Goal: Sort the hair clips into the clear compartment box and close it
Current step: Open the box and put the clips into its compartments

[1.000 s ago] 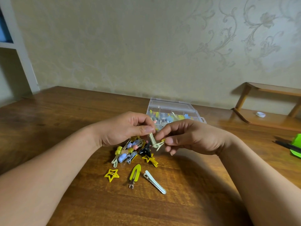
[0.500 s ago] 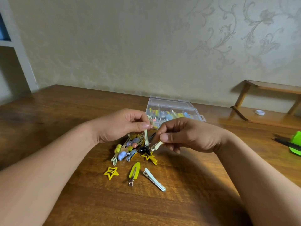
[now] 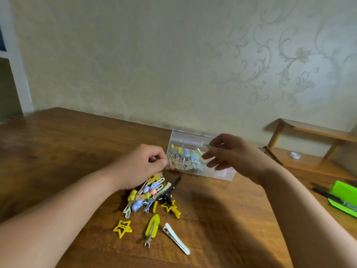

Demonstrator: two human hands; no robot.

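The clear compartment box [image 3: 222, 176] stands open near the wall, with several clips in it. My right hand [image 3: 235, 157] hovers over the box and pinches a pale hair clip [image 3: 207, 147] between thumb and forefinger. My left hand [image 3: 143, 165] is at the box's left corner, fingers curled, and seems to pinch a pale clip [image 3: 170, 158] by its thumb tip. Below it lies a pile of coloured clips [image 3: 148, 194] with a black clip [image 3: 170, 190]. Nearer me lie a yellow star clip [image 3: 122, 228], a yellow-green clip [image 3: 152, 227] and a white clip [image 3: 176, 238].
A green case [image 3: 343, 198] and a dark pen [image 3: 324, 192] lie at the table's right edge. A low wooden shelf [image 3: 309, 161] with a small white roll [image 3: 295, 155] stands at the back right. The wall runs just behind the box.
My hands have come apart. The right one rose and moved back over the box with its pale clip. The left one shifted up to the box's left corner.
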